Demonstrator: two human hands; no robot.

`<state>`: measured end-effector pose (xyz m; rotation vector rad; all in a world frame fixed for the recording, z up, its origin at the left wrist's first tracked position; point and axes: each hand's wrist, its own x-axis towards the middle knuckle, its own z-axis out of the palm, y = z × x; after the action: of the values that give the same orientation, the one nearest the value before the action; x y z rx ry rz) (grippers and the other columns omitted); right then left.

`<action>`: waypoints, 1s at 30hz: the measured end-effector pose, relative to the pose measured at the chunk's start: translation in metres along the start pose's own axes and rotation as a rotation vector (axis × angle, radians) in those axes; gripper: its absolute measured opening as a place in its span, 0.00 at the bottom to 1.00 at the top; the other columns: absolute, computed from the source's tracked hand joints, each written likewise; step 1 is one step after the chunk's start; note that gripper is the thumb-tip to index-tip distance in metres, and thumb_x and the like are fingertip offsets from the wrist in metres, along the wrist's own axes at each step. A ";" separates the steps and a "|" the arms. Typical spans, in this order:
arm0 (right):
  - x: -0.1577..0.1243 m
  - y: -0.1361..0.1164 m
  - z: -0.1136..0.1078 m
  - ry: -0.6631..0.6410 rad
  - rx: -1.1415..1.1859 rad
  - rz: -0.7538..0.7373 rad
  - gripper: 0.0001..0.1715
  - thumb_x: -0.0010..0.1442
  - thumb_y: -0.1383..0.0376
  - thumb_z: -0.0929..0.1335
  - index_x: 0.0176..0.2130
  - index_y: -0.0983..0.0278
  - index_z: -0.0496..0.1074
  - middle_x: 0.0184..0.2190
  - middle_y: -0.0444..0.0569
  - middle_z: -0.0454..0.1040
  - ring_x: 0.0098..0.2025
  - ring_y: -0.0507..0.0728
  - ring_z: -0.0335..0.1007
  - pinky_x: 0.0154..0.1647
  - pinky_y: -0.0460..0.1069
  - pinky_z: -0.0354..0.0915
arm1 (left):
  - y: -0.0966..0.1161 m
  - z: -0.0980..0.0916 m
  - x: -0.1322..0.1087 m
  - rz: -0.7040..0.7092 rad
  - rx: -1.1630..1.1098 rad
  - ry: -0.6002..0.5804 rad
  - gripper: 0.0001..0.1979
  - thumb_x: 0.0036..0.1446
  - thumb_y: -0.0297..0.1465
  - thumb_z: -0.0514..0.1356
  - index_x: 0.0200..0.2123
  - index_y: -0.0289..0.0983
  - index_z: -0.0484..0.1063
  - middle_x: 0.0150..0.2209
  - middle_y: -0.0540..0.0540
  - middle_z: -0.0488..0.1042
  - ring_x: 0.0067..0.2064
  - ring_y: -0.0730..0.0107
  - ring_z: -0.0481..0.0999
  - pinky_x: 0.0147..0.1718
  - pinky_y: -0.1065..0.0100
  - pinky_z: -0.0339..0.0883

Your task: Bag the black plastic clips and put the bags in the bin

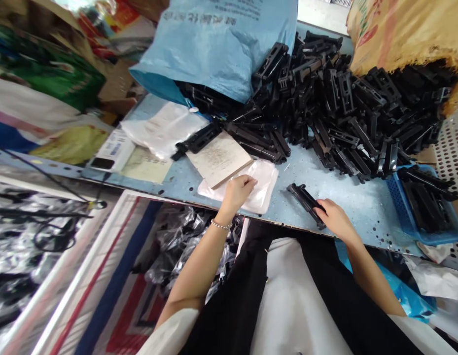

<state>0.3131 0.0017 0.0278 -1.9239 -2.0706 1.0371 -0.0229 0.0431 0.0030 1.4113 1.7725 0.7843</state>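
Observation:
My right hand is closed on a long black plastic part that lies near the front edge of the light blue table. My left hand rests on a stack of clear plastic bags, its fingers curled and pinching the top bag. A bead bracelet sits on that wrist. A beige board lies across the back of the bags.
A large heap of black plastic parts covers the back of the table. A blue sack and a brown sack spill parts. A blue basket with parts stands at the right. Bagged parts lie below the table.

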 end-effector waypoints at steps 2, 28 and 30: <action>0.014 -0.012 0.006 -0.035 0.351 0.025 0.13 0.62 0.56 0.66 0.40 0.61 0.76 0.37 0.50 0.77 0.40 0.60 0.74 0.45 0.55 0.69 | -0.002 0.002 -0.002 -0.019 -0.037 0.028 0.06 0.55 0.33 0.60 0.29 0.38 0.74 0.25 0.50 0.75 0.29 0.67 0.74 0.33 0.67 0.67; 0.046 -0.075 0.093 -0.953 1.755 0.466 0.16 0.70 0.64 0.58 0.44 0.66 0.72 0.30 0.47 0.73 0.25 0.48 0.63 0.13 0.36 0.59 | 0.014 -0.017 -0.045 0.679 -0.001 -0.038 0.22 0.69 0.25 0.50 0.63 0.39 0.70 0.60 0.38 0.74 0.62 0.61 0.74 0.62 0.54 0.70; 0.051 -0.076 0.094 -0.796 1.777 0.356 0.14 0.69 0.62 0.61 0.42 0.65 0.73 0.30 0.46 0.72 0.25 0.48 0.63 0.14 0.36 0.60 | 0.017 -0.010 -0.062 0.764 -0.055 -0.075 0.24 0.69 0.23 0.50 0.65 0.41 0.67 0.60 0.38 0.73 0.60 0.63 0.74 0.60 0.56 0.72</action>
<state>0.1912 0.0159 -0.0181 -0.7926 -0.1232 2.5499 -0.0135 -0.0139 0.0325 2.0717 1.1161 1.1261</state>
